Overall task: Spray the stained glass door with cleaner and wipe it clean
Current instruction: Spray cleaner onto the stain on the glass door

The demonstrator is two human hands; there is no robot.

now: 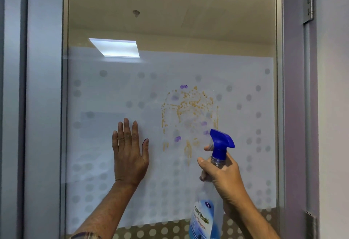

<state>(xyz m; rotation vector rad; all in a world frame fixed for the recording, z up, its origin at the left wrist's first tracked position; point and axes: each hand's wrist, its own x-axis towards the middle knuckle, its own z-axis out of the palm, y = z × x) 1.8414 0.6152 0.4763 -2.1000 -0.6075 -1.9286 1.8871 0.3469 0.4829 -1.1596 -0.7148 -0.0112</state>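
The glass door point(117, 95) fills the view, with a frosted dotted band across its middle. A stain point(188, 110) of brownish-yellow drips and several purple smudges sits right of centre on the glass. My left hand point(129, 153) lies flat on the glass, fingers up and apart, just left of the stain. My right hand point(221, 174) grips the neck of a clear spray bottle point(204, 218) of blue cleaner. Its blue trigger head point(221, 140) points left at the lower right part of the stain, close to the glass. No cloth is in view.
A grey metal frame point(43, 106) borders the door on the left and a purple-grey frame point(293, 87) on the right, with hinges point(308, 5) at upper and lower right. Ceiling lights show through the clear upper glass.
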